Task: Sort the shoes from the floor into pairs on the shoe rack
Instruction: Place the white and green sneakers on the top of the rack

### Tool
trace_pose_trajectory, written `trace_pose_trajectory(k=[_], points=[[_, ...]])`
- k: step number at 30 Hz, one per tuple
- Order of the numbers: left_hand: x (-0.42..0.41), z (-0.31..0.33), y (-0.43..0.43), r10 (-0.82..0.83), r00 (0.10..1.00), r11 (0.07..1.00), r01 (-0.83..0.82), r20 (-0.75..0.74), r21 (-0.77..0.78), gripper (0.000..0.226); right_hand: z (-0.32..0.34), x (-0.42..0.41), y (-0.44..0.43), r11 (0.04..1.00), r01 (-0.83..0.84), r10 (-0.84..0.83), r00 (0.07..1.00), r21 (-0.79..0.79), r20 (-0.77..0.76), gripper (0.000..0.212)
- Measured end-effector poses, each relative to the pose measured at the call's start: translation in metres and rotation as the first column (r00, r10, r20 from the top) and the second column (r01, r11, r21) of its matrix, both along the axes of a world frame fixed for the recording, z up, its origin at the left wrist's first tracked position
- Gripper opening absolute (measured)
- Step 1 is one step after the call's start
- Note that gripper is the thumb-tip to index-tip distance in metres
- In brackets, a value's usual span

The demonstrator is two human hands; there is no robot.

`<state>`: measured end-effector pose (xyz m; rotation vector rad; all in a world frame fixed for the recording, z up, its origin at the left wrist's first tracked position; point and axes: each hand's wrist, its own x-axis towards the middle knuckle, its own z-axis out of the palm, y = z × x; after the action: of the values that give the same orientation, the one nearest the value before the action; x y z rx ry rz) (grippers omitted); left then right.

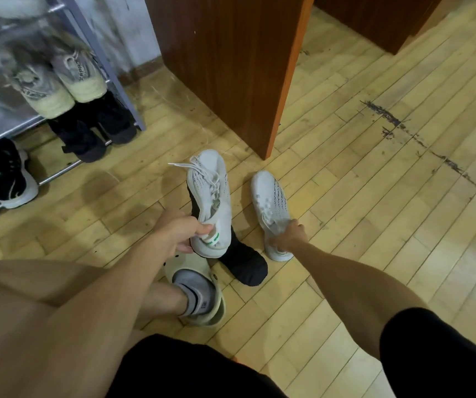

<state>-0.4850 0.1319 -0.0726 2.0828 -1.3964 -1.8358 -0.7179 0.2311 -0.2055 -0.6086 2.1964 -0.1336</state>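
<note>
Left hand (180, 231) is gripping the heel collar of a white sneaker (209, 202), fingers curled inside the opening, and is holding it clear of the wooden floor (360, 196). The shoe's long axis is running away from the person, toe pointing toward the base of the brown cabinet (231, 67). Laces are trailing loose to the left.

Right hand (287, 235) is closing on the heel end of the matching white sneaker (271, 205), which is lying on the floor just to the right of the held one. Fingers are wrapping the collar; whether the sole is leaving the boards, cannot tell. Its axis is lying nearly parallel to its mate, toe also pointing away.

A black shoe (245, 265) is lying underneath the lifted sneaker, partly hidden by it. The person's own foot, in a grey sock and cream clog (202, 297), is planted near it.

The shoe rack (93, 47) is standing at the left edge of the floor, well apart from both hands, up and to the left. Pale sneakers (58, 81), a dark pair (93, 130) and black-and-white trainers (4, 176) are already sitting on its rails.

Judgement: the left hand is the nearer to the rack, so the pair is likely travelling leftward, heels leading out, toes needing to swing round toward the rails.
</note>
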Motion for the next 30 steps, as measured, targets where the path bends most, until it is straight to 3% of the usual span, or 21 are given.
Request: trace_pose_trajectory(k=[3,6,9,12,15,21,23,27,30], points=[[0.001,-0.001,-0.003,0.003,1.000,1.000,-0.003,-0.007,0.003,0.019,-0.001,-0.019,0.008,0.999,0.032,-0.033,0.994,0.017,0.101,0.061],[0.005,-0.004,-0.005,0.000,1.000,1.000,0.000,0.006,0.004,0.021,-0.002,-0.026,0.010,0.989,0.145,-0.143,0.964,0.009,0.225,0.054],[0.010,-0.006,-0.008,-0.006,0.998,1.000,0.006,0.060,0.015,0.026,0.002,-0.025,0.003,0.976,0.196,-0.218,0.918,0.097,0.333,0.045],[0.014,-0.007,-0.011,-0.008,0.998,0.999,0.005,0.066,0.043,0.038,0.012,-0.025,-0.004,0.959,0.164,-0.250,0.875,0.233,0.414,0.034],[0.014,-0.002,-0.012,-0.002,0.998,1.000,0.000,0.061,0.031,0.029,0.029,-0.029,-0.011,0.963,0.093,-0.188,0.904,0.251,0.384,0.033],[0.005,0.022,-0.007,0.004,1.000,1.000,-0.004,0.012,-0.006,0.039,0.075,-0.037,-0.028,0.978,-0.126,0.069,0.947,0.165,0.315,0.045],[0.006,0.031,-0.004,0.003,0.999,1.000,-0.003,-0.033,-0.006,0.033,0.090,-0.034,-0.030,0.979,-0.163,0.117,0.940,0.120,0.320,0.048],[0.019,0.050,0.002,0.061,0.996,0.997,-0.064,-0.064,-0.043,0.026,0.117,-0.017,-0.042,0.991,-0.118,0.130,0.937,-0.056,0.324,0.047],[0.032,0.069,0.005,0.102,0.993,0.994,-0.105,-0.060,-0.037,0.037,0.143,0.003,-0.060,0.973,-0.119,0.178,0.934,-0.200,0.309,0.065]])
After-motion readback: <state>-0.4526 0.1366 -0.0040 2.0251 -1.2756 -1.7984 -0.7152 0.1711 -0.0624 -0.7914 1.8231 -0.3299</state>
